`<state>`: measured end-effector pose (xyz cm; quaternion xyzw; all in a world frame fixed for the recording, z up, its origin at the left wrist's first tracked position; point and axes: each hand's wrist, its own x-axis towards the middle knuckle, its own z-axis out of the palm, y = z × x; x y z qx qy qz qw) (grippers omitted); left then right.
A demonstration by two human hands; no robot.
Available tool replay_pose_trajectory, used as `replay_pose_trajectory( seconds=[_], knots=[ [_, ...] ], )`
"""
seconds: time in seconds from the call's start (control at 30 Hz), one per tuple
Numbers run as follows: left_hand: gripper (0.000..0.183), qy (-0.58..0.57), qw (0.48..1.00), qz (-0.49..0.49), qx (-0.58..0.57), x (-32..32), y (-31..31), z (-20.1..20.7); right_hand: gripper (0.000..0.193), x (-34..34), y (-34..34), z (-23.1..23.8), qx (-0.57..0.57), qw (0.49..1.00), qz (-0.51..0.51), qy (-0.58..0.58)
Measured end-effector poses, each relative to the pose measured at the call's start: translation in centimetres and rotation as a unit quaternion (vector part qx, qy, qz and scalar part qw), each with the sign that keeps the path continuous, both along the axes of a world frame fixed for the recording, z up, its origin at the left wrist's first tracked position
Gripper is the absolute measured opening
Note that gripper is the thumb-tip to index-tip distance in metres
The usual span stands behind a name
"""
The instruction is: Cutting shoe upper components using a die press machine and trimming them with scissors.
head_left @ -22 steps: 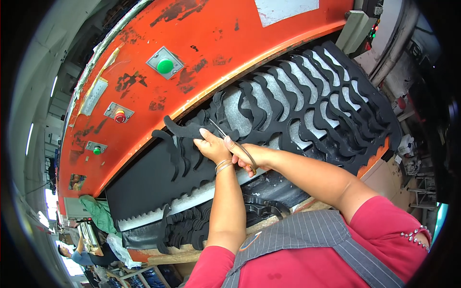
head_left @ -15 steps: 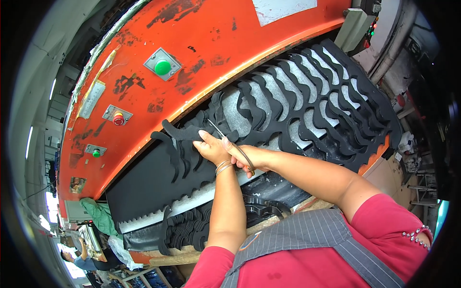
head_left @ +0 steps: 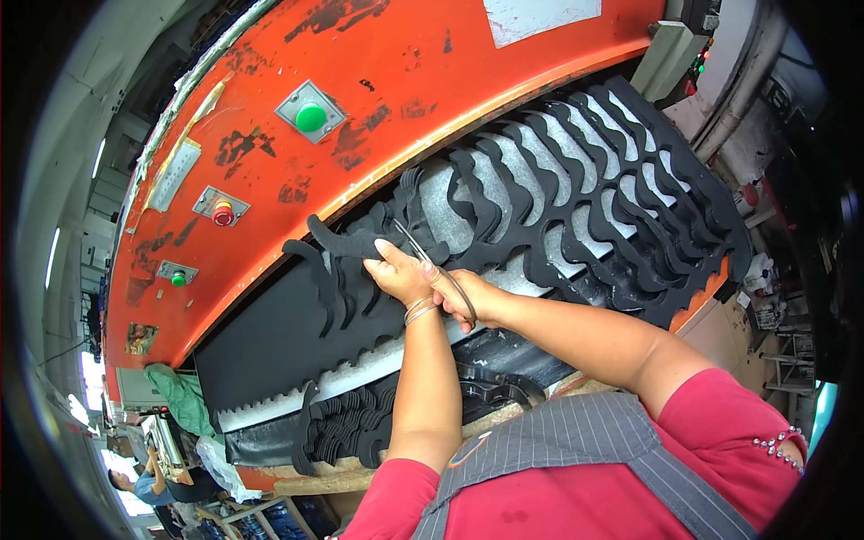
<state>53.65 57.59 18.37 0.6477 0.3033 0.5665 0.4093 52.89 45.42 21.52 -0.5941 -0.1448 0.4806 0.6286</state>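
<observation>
Holds curved black foam strip [head_left: 340, 241] in left hand [head_left: 398, 274] over black foam sheet [head_left: 270, 333], grips scissors [head_left: 412, 241] in right hand [head_left: 463, 301] just beside left fingers [head_left: 387, 251], and could nick skin through any slip.

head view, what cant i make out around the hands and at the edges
Head view: part of the scissors handle, covered by the right hand.
Head view: most fingers of the left hand, behind its own palm, so its grip on the black piece is unclear.
Head view: top of the white sheet, cut off by the upper edge.
</observation>
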Motion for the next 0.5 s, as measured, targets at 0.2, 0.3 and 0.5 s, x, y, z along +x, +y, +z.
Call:
replay_pose_trajectory(
  seconds=[0.2,0.3,0.5],
  knots=[
    [0.033,0.04,0.998,-0.025,-0.043,-0.4,-0.5,0.7,0.088,0.4,0.0,0.2,-0.017,0.999,-0.012,0.033],
    [0.033,0.054,0.995,-0.042,-0.077,-0.8,-0.7,0.7,0.088,0.5,-0.1,0.2,-0.015,1.0,-0.004,0.002],
    [0.028,-0.048,0.999,-0.016,-0.013,-1.7,-0.1,0.7,0.084,2.7,-1.4,0.6,-0.045,0.998,0.036,0.007]
  ],
)
